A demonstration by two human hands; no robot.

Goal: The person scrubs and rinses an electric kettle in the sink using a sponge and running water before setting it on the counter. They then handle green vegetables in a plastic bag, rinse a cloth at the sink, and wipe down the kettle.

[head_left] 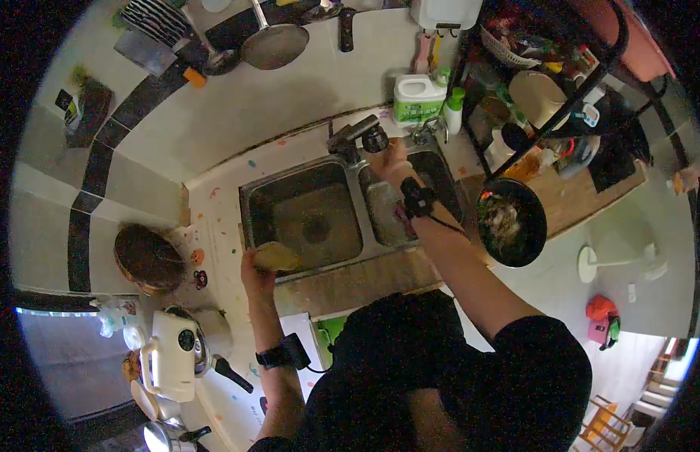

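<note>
Below the black faucet (357, 135), my right hand (388, 157) is over the right sink basin (437, 169), near the faucet head; its fingers are too blurred to read. My left hand (257, 273) is wrapped round the edge of a yellowish, flat, rounded thing (278, 257) at the front left corner of the left basin (305, 215). A reddish thing (404, 216) lies in the right basin under my right forearm, too unclear to name. Both my wrists wear black bands.
A black pan with food (512, 222) stands right of the sink. Behind the faucet are a white-green jug (418, 100) and a green-capped bottle (455, 111). A black rack (550, 124) holds dishes at right. At left are a woven basket (148, 258) and a white appliance (172, 357).
</note>
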